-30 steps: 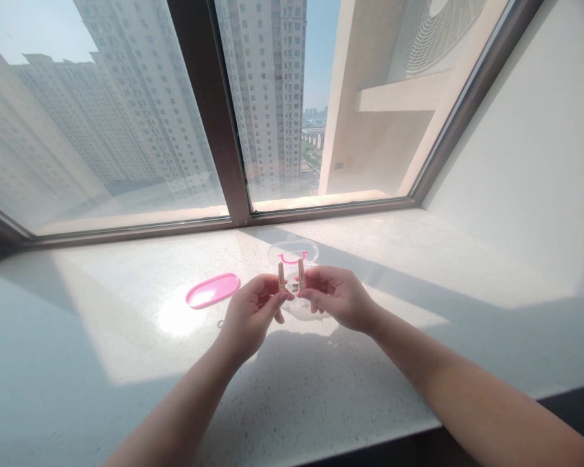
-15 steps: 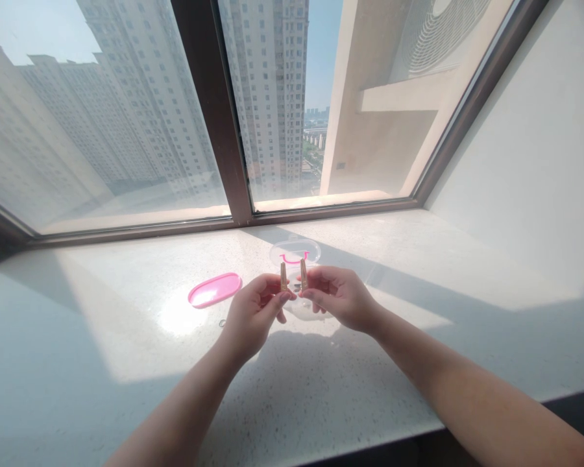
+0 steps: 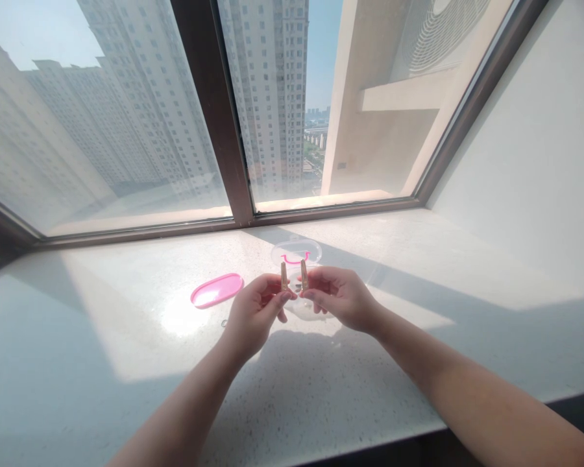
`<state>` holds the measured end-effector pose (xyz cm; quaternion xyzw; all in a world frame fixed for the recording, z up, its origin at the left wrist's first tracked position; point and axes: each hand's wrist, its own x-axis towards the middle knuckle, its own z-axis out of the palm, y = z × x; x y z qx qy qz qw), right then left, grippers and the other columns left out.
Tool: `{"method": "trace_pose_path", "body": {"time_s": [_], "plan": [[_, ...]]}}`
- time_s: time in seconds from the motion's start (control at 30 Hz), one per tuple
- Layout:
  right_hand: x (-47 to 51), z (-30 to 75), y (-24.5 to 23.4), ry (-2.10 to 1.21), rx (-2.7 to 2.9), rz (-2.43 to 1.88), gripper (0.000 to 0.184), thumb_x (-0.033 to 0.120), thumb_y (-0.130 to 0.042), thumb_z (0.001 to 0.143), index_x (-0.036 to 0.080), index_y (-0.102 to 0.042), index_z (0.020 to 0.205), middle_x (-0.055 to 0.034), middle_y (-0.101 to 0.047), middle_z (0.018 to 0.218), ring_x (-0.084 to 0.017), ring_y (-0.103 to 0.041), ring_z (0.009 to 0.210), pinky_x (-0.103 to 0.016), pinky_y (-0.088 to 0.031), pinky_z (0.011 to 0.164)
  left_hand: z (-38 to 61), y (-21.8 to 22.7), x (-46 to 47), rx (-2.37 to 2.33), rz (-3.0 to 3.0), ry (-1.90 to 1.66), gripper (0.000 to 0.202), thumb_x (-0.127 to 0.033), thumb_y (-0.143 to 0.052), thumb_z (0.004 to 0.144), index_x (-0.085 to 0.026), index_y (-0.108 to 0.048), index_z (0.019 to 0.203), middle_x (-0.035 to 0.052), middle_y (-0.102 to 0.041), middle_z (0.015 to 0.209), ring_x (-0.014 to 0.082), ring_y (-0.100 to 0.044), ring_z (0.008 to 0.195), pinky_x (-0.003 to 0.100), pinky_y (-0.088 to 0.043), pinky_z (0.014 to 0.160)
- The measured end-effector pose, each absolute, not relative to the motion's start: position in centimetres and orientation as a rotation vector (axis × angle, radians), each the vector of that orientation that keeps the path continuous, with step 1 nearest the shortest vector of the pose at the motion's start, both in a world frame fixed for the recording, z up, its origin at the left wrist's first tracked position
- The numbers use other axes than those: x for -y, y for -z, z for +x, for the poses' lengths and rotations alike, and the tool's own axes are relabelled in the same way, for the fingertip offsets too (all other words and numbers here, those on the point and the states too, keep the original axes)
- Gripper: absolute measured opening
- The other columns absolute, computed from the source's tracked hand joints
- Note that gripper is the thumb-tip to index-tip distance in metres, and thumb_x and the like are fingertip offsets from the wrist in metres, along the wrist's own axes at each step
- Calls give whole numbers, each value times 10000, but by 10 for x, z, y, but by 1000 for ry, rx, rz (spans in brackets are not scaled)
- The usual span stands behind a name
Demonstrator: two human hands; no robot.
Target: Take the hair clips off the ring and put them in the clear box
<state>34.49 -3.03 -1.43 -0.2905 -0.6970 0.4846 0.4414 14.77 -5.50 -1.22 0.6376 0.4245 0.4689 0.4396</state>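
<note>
My left hand pinches a small brown wooden piece that stands upright between thumb and fingers. My right hand pinches a second, similar brown wooden piece, held upright a finger's width to the right of the first. Both hands hover above the white stone windowsill. Just behind them stands a clear plastic container with a pink handle; its lower part is hidden by my fingers.
A pink oval lid lies flat on the sill to the left of my hands. A tiny ring-like object rests near my left hand. A large window with a dark frame runs along the back. A white wall closes the right side.
The view has drifted slightly; my hands and the two wooden pieces stay almost where they were, still held side by side.
</note>
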Motion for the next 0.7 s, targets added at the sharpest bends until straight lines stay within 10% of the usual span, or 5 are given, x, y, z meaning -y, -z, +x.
{"method": "trace_pose_path", "body": {"time_s": [0.7], "plan": [[32, 345, 12, -1194, 1749, -733, 170, 194, -664, 831, 152, -696, 993, -25, -672, 755, -97, -594, 568, -201, -519, 499, 148, 13, 56, -1052, 1583, -1144, 172, -294, -627, 864, -143, -614, 943, 49, -691, 831, 103, -591, 540, 247, -490, 535]]}}
